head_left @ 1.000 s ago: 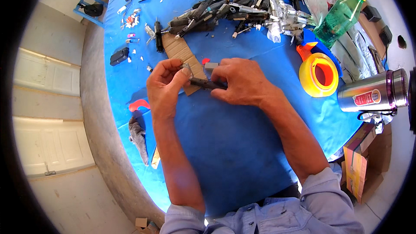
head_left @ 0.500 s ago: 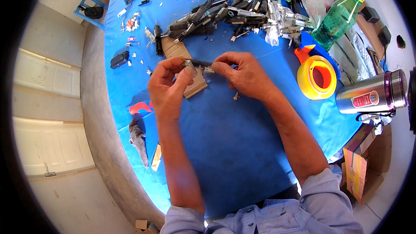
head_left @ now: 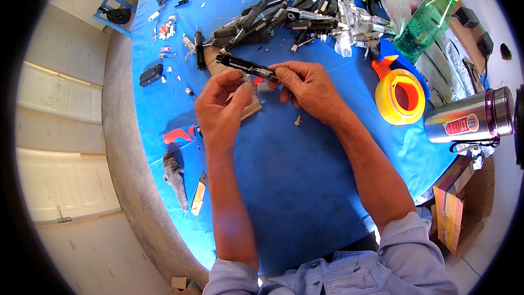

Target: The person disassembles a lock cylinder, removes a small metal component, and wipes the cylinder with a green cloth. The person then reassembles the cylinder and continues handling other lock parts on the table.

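A slim black plastic frame with pale strips along its side (head_left: 248,68) is pinched at its near right end between the thumb and fingers of my right hand (head_left: 311,92). It tilts, with its far left end raised above a piece of brown cardboard (head_left: 252,107). My left hand (head_left: 221,104) is just below the frame, thumb and fingertips drawn together. Something small and pale shows at those fingertips, too small to name. Beneath the hands, a small red spot peeks out between them. A small cream-coloured piece (head_left: 298,121) lies on the blue tablecloth (head_left: 295,196) near my right hand.
Across the far side lies a heap of similar black parts (head_left: 256,19). At right stand a green bottle (head_left: 428,22), a yellow tape roll (head_left: 385,98) and a steel flask (head_left: 456,117). A red-handled tool (head_left: 177,136) and grey cloth (head_left: 174,175) lie at left.
The black frame has swung up and leftward, so more of its length shows. My left hand has shifted slightly right and down, off the frame's end. My right hand keeps its grip.
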Tool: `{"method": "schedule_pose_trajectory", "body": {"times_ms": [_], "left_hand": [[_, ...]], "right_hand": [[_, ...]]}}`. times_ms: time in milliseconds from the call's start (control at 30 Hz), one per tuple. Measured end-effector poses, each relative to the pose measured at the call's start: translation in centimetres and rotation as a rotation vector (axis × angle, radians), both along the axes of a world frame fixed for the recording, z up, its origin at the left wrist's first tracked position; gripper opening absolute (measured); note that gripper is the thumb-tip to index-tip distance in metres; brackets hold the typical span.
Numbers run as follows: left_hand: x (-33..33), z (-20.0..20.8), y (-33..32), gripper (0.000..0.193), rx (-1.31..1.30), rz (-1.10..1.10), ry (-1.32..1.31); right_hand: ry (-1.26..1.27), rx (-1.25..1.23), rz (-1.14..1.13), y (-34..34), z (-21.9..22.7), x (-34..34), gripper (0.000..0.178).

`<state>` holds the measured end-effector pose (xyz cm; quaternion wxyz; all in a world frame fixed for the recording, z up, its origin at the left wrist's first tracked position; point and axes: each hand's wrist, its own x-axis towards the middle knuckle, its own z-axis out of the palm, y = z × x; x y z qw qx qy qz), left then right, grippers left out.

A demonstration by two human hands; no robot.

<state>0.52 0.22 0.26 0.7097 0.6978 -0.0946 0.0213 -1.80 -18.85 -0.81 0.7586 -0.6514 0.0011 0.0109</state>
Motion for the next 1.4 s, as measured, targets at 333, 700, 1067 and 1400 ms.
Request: {"method": "schedule_pose_trajectory", "body": {"times_ms": [333, 700, 1067, 1400], "left_hand": [[-0.1, -0.2, -0.6, 0.029, -0.009, 0.028, 0.019], [-0.3, -0.1, -0.9, 0.028, -0.010, 0.031, -0.014], [-0.1, -0.2, -0.7, 0.027, -0.050, 0.058, 0.026], [0.0, -0.5, -0.5, 0.029, -0.054, 0.051, 0.021]], "right_hand": [[-0.017, -0.025, 0.022, 0.0, -0.6, 0.1, 0.030], [-0.035, -0.028, 0.018, 0.2, -0.6, 0.1, 0.031], [0.016, 0.015, 0.002, 0.1, -0.7, 0.1, 0.033], [0.047, 0.020, -0.030, 0.2, -0.6, 0.3, 0.032]]}}
